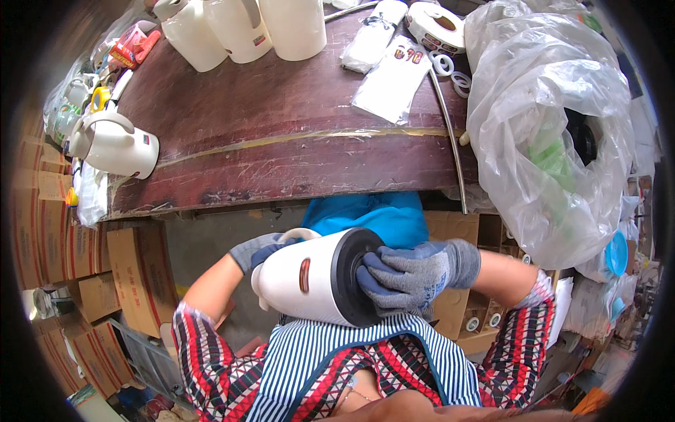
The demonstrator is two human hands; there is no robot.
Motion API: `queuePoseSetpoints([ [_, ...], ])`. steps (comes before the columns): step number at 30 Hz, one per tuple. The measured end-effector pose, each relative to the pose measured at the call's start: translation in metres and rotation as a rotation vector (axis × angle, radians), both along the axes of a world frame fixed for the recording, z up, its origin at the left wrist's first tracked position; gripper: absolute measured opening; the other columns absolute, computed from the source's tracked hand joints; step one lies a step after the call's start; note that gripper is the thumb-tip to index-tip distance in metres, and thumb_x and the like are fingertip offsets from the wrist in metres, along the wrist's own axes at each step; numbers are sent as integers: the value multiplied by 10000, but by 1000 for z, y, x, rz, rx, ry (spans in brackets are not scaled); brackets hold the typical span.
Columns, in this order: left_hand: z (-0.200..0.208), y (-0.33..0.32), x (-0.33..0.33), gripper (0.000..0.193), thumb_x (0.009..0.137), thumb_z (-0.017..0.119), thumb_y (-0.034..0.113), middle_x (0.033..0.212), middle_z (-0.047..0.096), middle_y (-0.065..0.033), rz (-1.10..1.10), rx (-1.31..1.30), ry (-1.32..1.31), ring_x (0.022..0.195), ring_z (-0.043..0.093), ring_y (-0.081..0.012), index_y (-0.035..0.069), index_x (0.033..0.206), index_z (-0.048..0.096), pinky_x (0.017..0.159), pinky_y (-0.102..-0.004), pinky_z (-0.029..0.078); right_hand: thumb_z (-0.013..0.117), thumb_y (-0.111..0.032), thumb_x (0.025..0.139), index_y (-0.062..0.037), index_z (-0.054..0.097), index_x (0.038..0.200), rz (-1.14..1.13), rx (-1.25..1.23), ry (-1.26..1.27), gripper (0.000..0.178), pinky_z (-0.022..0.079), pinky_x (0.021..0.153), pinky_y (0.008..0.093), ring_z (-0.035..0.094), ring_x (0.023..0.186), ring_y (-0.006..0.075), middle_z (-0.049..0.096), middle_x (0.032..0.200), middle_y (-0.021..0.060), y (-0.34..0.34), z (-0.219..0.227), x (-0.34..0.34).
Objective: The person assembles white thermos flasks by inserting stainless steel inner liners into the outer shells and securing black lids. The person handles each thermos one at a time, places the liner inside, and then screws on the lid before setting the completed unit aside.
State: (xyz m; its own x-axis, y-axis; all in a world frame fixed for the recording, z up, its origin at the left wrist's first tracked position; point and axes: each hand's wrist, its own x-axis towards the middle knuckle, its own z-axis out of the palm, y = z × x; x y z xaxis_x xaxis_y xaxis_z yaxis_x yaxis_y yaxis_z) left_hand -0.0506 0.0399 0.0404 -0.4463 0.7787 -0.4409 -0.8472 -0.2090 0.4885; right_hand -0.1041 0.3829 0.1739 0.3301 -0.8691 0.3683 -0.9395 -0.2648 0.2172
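A white electric kettle (302, 278) with a black base lies on its side against my lap, below the table edge. My left hand (261, 251), in a grey and blue work glove, grips the kettle's top end near the handle. My right hand (415, 274), also gloved, presses its fingers against the black round base (351, 271). Both hands hold the kettle between them.
A dark wooden table (281, 133) carries several white kettles at the back (239, 28), one kettle on its side at the left (116, 144), plastic bags (394, 77) and tape rolls (439, 28). A large clear bag (555, 133) stands at the right. Cardboard boxes (133, 274) are stacked at the left.
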Motion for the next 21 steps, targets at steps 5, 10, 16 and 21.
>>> queuePoseSetpoints([
  [5, 1, 15, 3, 375, 995, 691, 178, 1322, 675, -79, 14, 131, -59, 1204, 637, -172, 75, 1353, 641, 1045, -340, 529, 626, -195, 904, -47, 686, 1057, 224, -137, 222, 222, 600, 852, 460, 685, 1051, 327, 677, 1155, 171, -13, 27, -19],
  [10, -8, 2, 6, 371, 1002, 685, 173, 1315, 682, -78, 106, 52, -19, 1194, 640, -166, 82, 1359, 643, 1041, -334, 530, 850, -189, 751, -127, 742, 1023, -796, -416, -194, 299, 576, 699, 364, 661, 857, 239, 676, 1012, 69, 16, 3, 1],
  [16, -24, 3, 11, 363, 1014, 664, 147, 1309, 687, -87, 205, -202, 158, 1173, 649, -171, 73, 1368, 634, 1029, -342, 539, 719, -267, 874, -149, 637, 1340, -1150, 99, -292, 488, 526, 931, 405, 604, 1130, 313, 622, 1251, 116, -10, -69, -65],
  [21, -21, 4, 17, 348, 1028, 597, 88, 1339, 671, -97, 355, -4, -13, 1178, 662, -200, 20, 1369, 612, 1074, -364, 528, 398, -837, 883, -325, 661, 1333, -308, 102, -620, 731, 179, 1155, 762, 312, 1456, 556, 423, 1547, 240, -22, 39, 8],
])
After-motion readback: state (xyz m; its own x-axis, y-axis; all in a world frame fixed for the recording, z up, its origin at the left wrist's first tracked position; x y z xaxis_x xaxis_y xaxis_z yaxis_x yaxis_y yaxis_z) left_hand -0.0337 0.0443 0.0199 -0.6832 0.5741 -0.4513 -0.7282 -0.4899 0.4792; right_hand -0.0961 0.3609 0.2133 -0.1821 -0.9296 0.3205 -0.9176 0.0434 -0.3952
